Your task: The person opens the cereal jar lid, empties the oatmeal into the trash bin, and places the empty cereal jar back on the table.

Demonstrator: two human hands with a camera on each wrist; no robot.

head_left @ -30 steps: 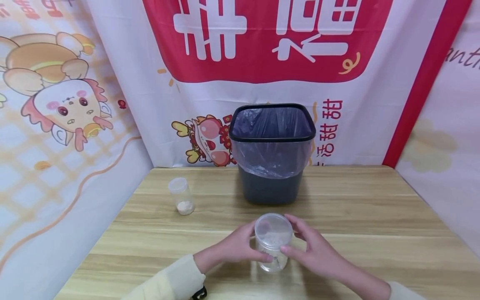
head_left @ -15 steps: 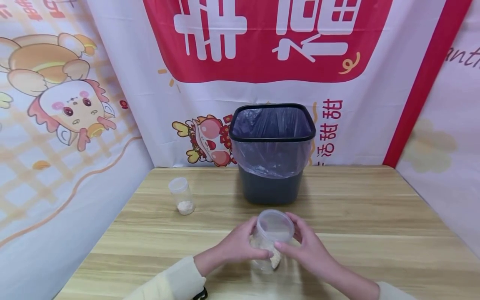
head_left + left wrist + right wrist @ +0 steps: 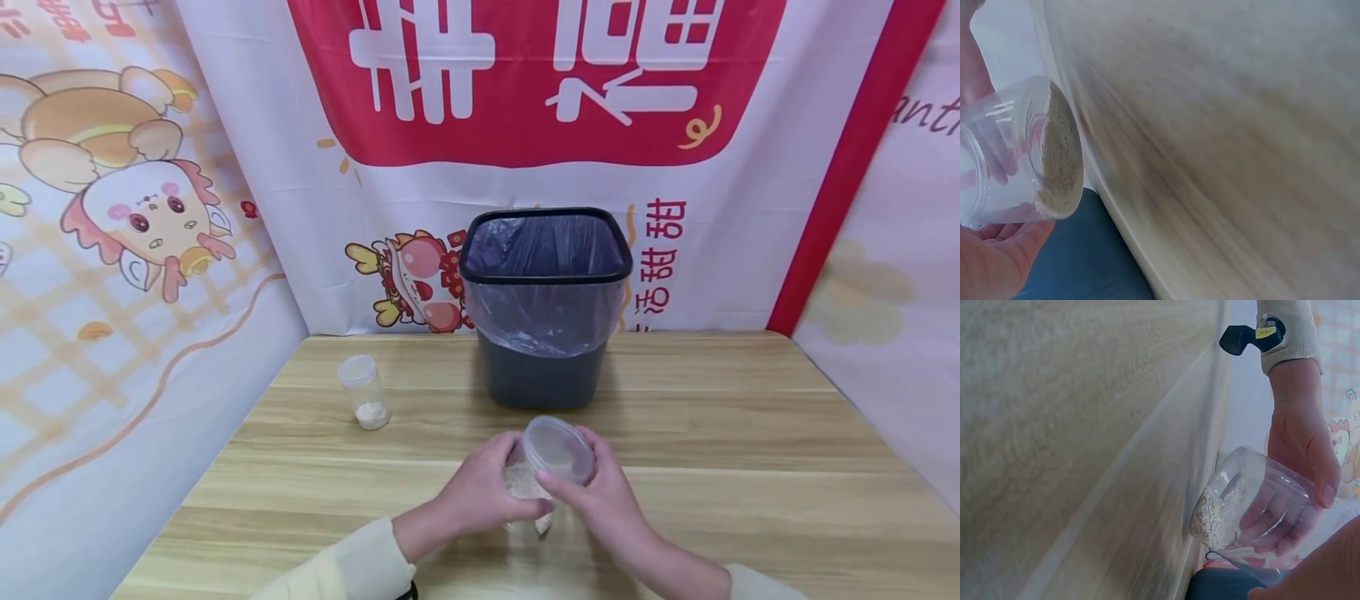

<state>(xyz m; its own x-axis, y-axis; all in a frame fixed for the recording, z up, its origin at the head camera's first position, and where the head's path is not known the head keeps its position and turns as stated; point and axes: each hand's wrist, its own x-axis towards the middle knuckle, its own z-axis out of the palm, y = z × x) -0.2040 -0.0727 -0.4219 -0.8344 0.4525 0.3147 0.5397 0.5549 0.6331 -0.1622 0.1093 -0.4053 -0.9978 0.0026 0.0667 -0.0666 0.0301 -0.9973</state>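
In the head view, a clear plastic jar is tilted between both hands near the table's front. Its pale grains lie slanted in the base. My left hand grips the jar's body from the left, fingers round the far side and thumb in front. With my right hand I hold the translucent lid at its rim, thumb on the near edge. Whether the lid is still seated on the jar cannot be told. The left wrist view shows the jar sideways, the grains settled at its base.
A smaller clear lidded jar with white contents stands at the table's left. Behind the hands is a dark bin lined with a plastic bag. Printed cloths enclose the wooden table at the back and sides.
The jar has gone from upright to tilted, its lid leaning over to the right. The grains inside have shifted. Both hands have kept hold, the right one turning inward slightly.
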